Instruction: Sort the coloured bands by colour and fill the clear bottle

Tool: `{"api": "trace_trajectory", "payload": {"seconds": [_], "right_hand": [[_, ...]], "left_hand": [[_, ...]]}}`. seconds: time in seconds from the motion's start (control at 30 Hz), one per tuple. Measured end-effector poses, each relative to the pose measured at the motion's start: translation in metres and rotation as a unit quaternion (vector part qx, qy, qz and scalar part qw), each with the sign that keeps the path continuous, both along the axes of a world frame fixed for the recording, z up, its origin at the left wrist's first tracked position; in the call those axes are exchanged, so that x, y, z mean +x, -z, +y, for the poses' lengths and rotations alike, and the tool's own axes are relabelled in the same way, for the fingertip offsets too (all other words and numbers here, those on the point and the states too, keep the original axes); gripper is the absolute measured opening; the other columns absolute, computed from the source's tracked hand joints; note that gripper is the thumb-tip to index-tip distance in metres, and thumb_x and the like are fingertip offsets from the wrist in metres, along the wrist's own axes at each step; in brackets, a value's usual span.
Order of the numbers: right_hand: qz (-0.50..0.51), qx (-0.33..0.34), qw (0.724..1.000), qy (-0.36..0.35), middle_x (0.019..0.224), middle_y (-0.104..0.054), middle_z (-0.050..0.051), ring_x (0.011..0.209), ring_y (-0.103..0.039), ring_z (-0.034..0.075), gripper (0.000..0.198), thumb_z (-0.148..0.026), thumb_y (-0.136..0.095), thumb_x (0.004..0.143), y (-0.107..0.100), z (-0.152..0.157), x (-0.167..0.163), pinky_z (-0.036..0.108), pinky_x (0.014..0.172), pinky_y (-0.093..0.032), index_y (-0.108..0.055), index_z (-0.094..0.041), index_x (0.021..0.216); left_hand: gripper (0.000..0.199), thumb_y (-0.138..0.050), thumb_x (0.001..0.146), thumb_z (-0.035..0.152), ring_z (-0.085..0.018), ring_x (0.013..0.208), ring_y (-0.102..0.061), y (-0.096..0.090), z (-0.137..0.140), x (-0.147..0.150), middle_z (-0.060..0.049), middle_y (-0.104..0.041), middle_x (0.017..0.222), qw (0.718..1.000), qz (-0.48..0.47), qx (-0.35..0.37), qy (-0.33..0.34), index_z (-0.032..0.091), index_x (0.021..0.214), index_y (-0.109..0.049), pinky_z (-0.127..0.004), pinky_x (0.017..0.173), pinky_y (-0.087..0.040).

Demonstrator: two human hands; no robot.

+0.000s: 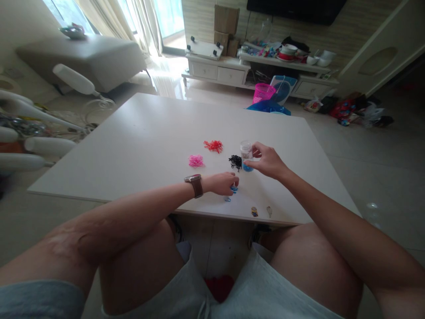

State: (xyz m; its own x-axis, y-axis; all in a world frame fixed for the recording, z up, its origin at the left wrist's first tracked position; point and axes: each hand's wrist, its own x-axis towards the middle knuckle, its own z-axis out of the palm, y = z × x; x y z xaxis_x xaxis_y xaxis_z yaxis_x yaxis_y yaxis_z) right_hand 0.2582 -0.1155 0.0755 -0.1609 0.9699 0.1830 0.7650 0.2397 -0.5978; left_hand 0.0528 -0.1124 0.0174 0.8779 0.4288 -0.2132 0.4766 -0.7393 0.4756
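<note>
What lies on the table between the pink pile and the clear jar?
In the head view, the black pile lies between the pink pile and the clear jar, close beside the jar.

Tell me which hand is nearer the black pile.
Right. The right hand holds the small jar just beside the black pile; the left hand rests lower, nearer the table's front edge.

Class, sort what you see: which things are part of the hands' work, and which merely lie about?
In use: left hand, blue bands, right hand, clear jar.

Lying about: pink pile, red pile, black pile, yellow figure, table.
</note>
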Motion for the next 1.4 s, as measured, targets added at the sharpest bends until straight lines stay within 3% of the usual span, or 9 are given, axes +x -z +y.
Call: {"api": "trace_trajectory", "payload": {"seconds": [0.1, 0.2, 0.5, 0.63, 0.8, 0.87, 1.1, 1.4], "right_hand": [[-0.003, -0.005, 1.0, 0.0, 0.084, -0.071, 0.003, 0.079, -0.067, 0.021, 0.027, -0.032, -0.078, 0.067, 0.0007, -0.0001, 0.0001, 0.034, 0.073, -0.054, -0.062, -0.02, 0.085], [-0.006, -0.006, 1.0, -0.002, 0.083, -0.07, 0.003, 0.078, -0.067, 0.021, 0.027, -0.031, -0.078, 0.066, 0.0013, 0.0002, 0.0002, 0.034, 0.073, -0.054, -0.062, -0.02, 0.084], [-0.005, -0.009, 1.0, -0.006, 0.085, -0.071, 0.003, 0.08, -0.067, 0.022, 0.027, -0.032, -0.077, 0.066, 0.0019, 0.0002, 0.0008, 0.036, 0.077, -0.055, -0.062, -0.02, 0.085], [-0.006, -0.012, 1.0, -0.005, 0.085, -0.072, 0.003, 0.08, -0.067, 0.022, 0.027, -0.032, -0.078, 0.066, 0.0019, 0.0002, 0.0, 0.036, 0.077, -0.055, -0.062, -0.02, 0.085], [-0.008, -0.017, 1.0, -0.002, 0.084, -0.071, 0.003, 0.08, -0.067, 0.022, 0.028, -0.032, -0.078, 0.066, 0.0011, 0.0002, -0.0011, 0.035, 0.076, -0.055, -0.061, -0.02, 0.085], [-0.005, -0.018, 1.0, -0.002, 0.084, -0.071, 0.003, 0.08, -0.067, 0.022, 0.028, -0.031, -0.078, 0.066, 0.001, 0.0, -0.0015, 0.035, 0.076, -0.055, -0.061, -0.02, 0.086], [-0.002, -0.017, 1.0, -0.009, 0.084, -0.071, 0.003, 0.08, -0.067, 0.021, 0.027, -0.031, -0.077, 0.066, 0.0019, 0.0002, -0.0013, 0.034, 0.076, -0.054, -0.061, -0.02, 0.085], [-0.003, -0.018, 1.0, -0.014, 0.084, -0.071, 0.003, 0.08, -0.067, 0.021, 0.027, -0.032, -0.077, 0.066, 0.0026, 0.0001, -0.0019, 0.035, 0.076, -0.055, -0.06, -0.021, 0.084]], "left_hand": [[0.054, -0.08, 0.066, 0.03, -0.022, 0.099, -0.058, 0.0012, 0.0015, -0.0031, -0.008, -0.058, 0.111, 1.0, 0.002, -0.007, 0.015, 0.017, 0.114, -0.06, -0.028, 0.082, -0.047], [0.054, -0.083, 0.066, 0.035, -0.023, 0.103, -0.056, 0.0046, 0.0005, -0.0031, -0.009, -0.057, 0.112, 1.0, 0.004, 0.005, 0.014, 0.017, 0.111, -0.06, -0.029, 0.083, -0.046], [0.018, -0.061, 0.087, 0.03, -0.02, 0.093, -0.059, 0.0046, -0.0023, 0.0004, -0.008, -0.06, 0.104, 1.0, -0.01, 0.025, 0.009, 0.018, 0.099, -0.064, -0.028, 0.079, -0.045], [0.022, -0.049, 0.094, 0.032, -0.019, 0.088, -0.06, 0.0028, -0.0005, -0.0003, -0.009, -0.061, 0.101, 1.0, -0.012, 0.021, 0.0, 0.017, 0.097, -0.065, -0.029, 0.078, -0.044], [0.041, -0.074, 0.075, 0.048, -0.022, 0.094, -0.06, 0.003, -0.0005, -0.0015, -0.008, -0.061, 0.103, 1.0, -0.001, 0.018, -0.008, 0.017, 0.101, -0.064, -0.028, 0.075, -0.044], [0.042, -0.078, 0.072, 0.044, -0.023, 0.097, -0.059, 0.0043, -0.0023, -0.0011, -0.008, -0.061, 0.105, 0.999, 0.006, 0.032, -0.009, 0.017, 0.102, -0.064, -0.029, 0.077, -0.045], [0.017, -0.064, 0.079, 0.024, -0.022, 0.092, -0.059, 0.0044, -0.0058, 0.0002, -0.008, -0.061, 0.102, 0.999, 0.0, 0.044, 0.004, 0.018, 0.095, -0.064, -0.03, 0.074, -0.045], [0.008, -0.059, 0.082, 0.018, -0.022, 0.09, -0.063, 0.0061, -0.0078, 0.0034, -0.008, -0.066, 0.095, 0.998, -0.016, 0.059, 0.008, 0.017, 0.085, -0.067, -0.031, 0.077, -0.046]]}}
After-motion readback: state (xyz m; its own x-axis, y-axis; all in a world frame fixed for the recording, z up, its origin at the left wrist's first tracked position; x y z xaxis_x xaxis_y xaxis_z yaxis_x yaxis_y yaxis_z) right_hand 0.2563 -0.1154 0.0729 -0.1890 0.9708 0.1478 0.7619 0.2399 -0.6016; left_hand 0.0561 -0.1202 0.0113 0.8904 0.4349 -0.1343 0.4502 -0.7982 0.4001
